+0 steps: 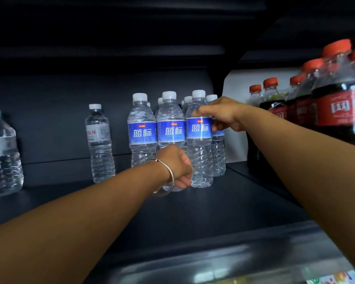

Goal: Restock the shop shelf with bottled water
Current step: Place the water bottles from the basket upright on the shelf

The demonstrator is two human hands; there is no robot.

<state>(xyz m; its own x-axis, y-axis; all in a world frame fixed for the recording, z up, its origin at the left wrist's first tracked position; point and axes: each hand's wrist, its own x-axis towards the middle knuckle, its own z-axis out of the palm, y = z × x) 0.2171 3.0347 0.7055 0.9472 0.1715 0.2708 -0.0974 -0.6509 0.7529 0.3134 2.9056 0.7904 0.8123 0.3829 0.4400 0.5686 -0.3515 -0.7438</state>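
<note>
Several clear water bottles with blue labels and white caps stand grouped on the dark shelf (pixel 223 201). My right hand (pixel 223 114) grips the front right bottle (pixel 200 152) at its label. My left hand (pixel 177 165), with a metal bangle on the wrist, is closed around the lower part of the front middle bottle (pixel 169 124). A third blue-label bottle (pixel 141 130) stands untouched at the left of the front row. More of them stand behind, mostly hidden.
A slim water bottle with a white label (pixel 99 144) stands alone to the left. A wider water bottle (pixel 2 154) sits at the far left. Dark soda bottles with red caps (pixel 336 103) fill the right side. The shelf's front edge (pixel 213 263) lies below my arms.
</note>
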